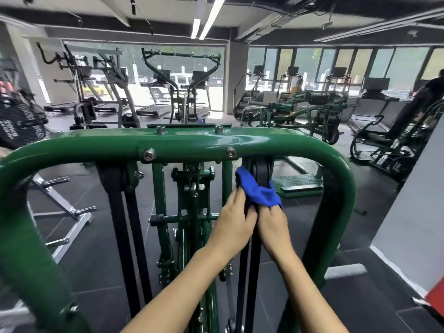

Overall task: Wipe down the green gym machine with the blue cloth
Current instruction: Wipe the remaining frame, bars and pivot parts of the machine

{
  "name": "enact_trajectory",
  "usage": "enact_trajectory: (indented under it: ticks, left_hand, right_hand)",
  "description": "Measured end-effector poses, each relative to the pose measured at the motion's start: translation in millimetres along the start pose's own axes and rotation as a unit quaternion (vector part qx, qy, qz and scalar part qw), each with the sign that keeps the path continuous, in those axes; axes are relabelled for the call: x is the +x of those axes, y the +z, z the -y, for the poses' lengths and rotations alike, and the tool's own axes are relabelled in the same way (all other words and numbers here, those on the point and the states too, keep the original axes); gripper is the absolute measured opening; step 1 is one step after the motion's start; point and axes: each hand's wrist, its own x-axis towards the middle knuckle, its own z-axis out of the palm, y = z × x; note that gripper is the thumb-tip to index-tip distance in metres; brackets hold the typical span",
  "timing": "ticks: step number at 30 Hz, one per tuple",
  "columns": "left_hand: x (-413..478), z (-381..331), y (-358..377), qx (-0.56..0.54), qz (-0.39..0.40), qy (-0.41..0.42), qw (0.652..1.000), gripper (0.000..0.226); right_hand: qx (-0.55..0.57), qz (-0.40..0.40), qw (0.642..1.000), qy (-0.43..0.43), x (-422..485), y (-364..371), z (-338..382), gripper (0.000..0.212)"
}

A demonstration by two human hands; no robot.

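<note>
- Both hands work close under the right end of the green gym machine (182, 140), just below its curved top tube.
- The blue cloth (259, 192) sits bunched around the right black belt (262, 170), just beneath the pulley.
- Right hand (272, 228): grip clamped on the cloth's lower edge, fingers curled into the fabric.
- Left hand (234, 221): fingers run up into the cloth's left fold. We read this grip as pinched on the cloth against the belt.
- Progress, our judgement: mid-task, on 1 of the 2 belt runs. The top tube shines, but shine alone does not tell us it is wiped.
- Likely left: the left belt (117, 224), the centre uprights and linkage, the bolts and the lower frame.
- Surface: glossy green paint on round tube, with bolt heads and brackets that a cloth could catch on. The belt is matte black.
- Room: a gym with a dark tiled floor (101, 260), treadmills (153, 109) along big windows (396, 63), more green machines (300, 109) and a chrome rack (67, 212) to the left.
- A person (432, 90) stands far off at the right edge.
</note>
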Motion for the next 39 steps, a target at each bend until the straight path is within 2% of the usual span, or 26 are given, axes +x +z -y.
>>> enact_trajectory:
  ticks: [3,6,10,12,14,16,17,20,25,29,31,35,37,39]
  left_hand:
    - [-12.4,14.7,-5.5,0.000,-0.008,-0.012,1.000,0.067]
    - [-24.0,28.7,-11.6,-0.045,-0.030,-0.034,0.998,0.077]
    - [-55.5,30.2,-20.6,-0.122,-0.061,-0.056,0.989,0.076]
    - [-74.9,31.5,-24.2,-0.163,-0.075,-0.084,0.980,0.074]
    - [-94.8,40.9,-28.9,-0.189,-0.098,-0.122,0.970,0.071]
    - [-113.6,53.5,-36.7,-0.207,-0.121,-0.152,0.959,0.068]
    - [-122.8,60.9,-42.9,-0.207,-0.132,-0.166,0.955,0.069]
    - [-145.3,77.6,-66.9,-0.158,-0.169,-0.165,0.959,0.073]
    - [-165.7,90.3,-108.5,-0.055,-0.218,-0.115,0.968,0.074]
    - [-174.9,102.0,-141.4,-0.021,-0.230,-0.102,0.967,0.065]
    - [-176.1,114.5,-157.3,-0.038,-0.236,-0.126,0.963,0.060]
    - [-173.3,133.7,-178.8,-0.093,-0.235,-0.164,0.954,0.052]
    - [-172.5,144.2,-188.9,-0.122,-0.228,-0.169,0.951,0.048]
    - [-172.1,150.7,-192.1,-0.133,-0.210,-0.177,0.952,0.045]
  right_hand:
    - [-0.026,-0.043,0.998,-0.046,-16.7,1.9,-5.9,0.046]
    - [-0.065,-0.099,0.987,-0.110,-34.1,1.7,-7.0,0.037]
    - [-0.142,-0.137,0.961,-0.195,-61.8,15.9,-3.3,0.041]
    - [-0.102,-0.104,0.975,-0.170,-71.9,25.9,-6.5,0.034]
    - [0.006,-0.028,0.997,-0.077,-80.5,38.1,-13.3,0.029]
    - [0.089,0.039,0.995,0.034,-87.0,49.9,-18.7,0.027]
    - [0.094,0.057,0.992,0.060,-90.6,58.3,-21.4,0.024]
    - [0.113,0.088,0.985,0.097,-103.3,84.7,-24.6,0.011]
    - [0.166,0.189,0.958,0.135,-110.6,136.0,-7.1,0.014]
    - [0.185,0.237,0.945,0.130,-107.1,181.9,15.2,0.041]
    - [0.172,0.252,0.945,0.119,-104.3,205.1,28.0,0.045]
    - [0.171,0.261,0.946,0.084,-85.5,238.5,46.6,0.034]
    - [0.215,0.225,0.944,0.105,-80.5,251.6,55.2,0.029]
    - [0.263,0.141,0.944,0.142,-74.5,258.8,42.6,0.038]
